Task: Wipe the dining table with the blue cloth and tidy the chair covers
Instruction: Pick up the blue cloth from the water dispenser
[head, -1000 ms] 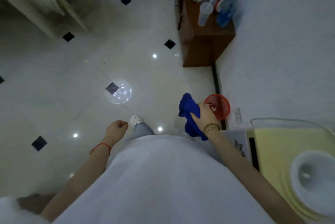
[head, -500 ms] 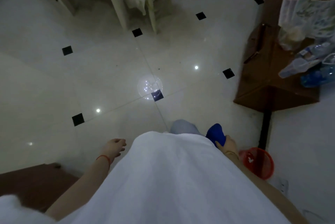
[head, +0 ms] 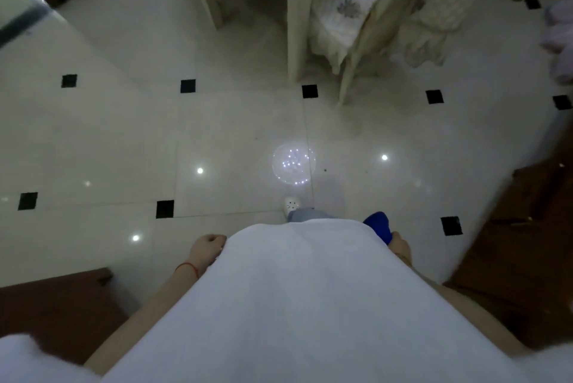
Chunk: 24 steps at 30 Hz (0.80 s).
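Where it shows past the shirt, blue cloth (head: 379, 225), dark, bunched, in gripping right hand (head: 400, 245); left hand (head: 207, 247) loosely curled, empty.

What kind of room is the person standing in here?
Probably the dining area of a home. A pale table leg stands ahead beside a chair with a frilly embroidered cover, on a glossy tiled floor with small black diamond insets. The right hand holds a blue cloth.

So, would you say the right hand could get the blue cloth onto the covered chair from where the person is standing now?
Probably not yet. The right hand holds the blue cloth low at the hip, and a stretch of bare tiled floor separates the person from the covered chair. Nothing blocks the walk.
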Motion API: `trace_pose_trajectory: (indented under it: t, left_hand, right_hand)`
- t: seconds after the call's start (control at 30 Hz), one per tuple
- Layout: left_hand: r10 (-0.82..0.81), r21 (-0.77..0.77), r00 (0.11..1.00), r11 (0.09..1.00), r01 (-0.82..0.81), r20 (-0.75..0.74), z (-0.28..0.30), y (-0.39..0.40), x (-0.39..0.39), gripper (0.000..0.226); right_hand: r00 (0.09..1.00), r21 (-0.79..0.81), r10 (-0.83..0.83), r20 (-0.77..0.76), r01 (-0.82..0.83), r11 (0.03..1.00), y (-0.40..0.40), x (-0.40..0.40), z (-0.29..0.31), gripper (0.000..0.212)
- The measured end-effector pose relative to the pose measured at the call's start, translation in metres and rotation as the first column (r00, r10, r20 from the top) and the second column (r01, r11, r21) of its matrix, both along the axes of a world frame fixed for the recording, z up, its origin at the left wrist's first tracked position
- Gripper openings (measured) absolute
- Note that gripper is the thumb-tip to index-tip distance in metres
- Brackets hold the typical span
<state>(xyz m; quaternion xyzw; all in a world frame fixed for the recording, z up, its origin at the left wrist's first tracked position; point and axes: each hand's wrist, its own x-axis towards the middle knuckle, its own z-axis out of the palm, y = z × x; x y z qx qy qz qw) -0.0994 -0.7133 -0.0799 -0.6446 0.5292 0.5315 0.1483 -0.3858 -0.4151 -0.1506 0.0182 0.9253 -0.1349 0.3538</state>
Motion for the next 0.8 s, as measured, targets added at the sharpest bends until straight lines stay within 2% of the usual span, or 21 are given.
trace_pose_trajectory:
  t: [0.1, 0.27, 0.4, 0.57, 0.7, 0.8]
  left_hand:
    - [0.221, 0.027, 0.973, 0.975, -0.220, -0.059, 0.007, -0.047, -0.027, 0.032]
    - [0.399, 0.051, 0.917, 0.916, -0.398, -0.004, 0.007, -0.104, -0.056, 0.034]
    - [0.421, 0.050, 0.907, 0.905, -0.422, 0.020, -0.016, -0.166, -0.086, 0.036]
    - [0.411, 0.008, 0.912, 0.912, -0.411, -0.003, -0.024, -0.300, -0.128, 0.034]
    - [0.455, 0.043, 0.889, 0.890, -0.453, -0.053, -0.014, -0.420, -0.173, 0.034]
    - [0.371, 0.027, 0.926, 0.929, -0.370, -0.075, -0.008, -0.501, -0.213, 0.036]
  right_hand:
    - [0.989, -0.092, 0.141, 0.035, -0.138, 0.986, -0.089, -0.076, 0.020, 0.032]
    - [0.942, -0.231, 0.318, -0.105, -0.334, 0.914, -0.253, -0.162, 0.038, 0.021]
    - [0.915, -0.276, 0.373, -0.156, -0.403, 0.873, -0.357, -0.200, 0.028, 0.022]
    - [0.904, -0.175, 0.423, -0.068, -0.428, 0.887, -0.440, -0.231, 0.001, 0.030]
    - [0.935, -0.116, 0.353, 0.001, -0.351, 0.929, -0.488, -0.246, -0.001, 0.032]
    - [0.965, -0.102, 0.261, 0.010, -0.258, 0.961, -0.523, -0.257, 0.001, 0.030]
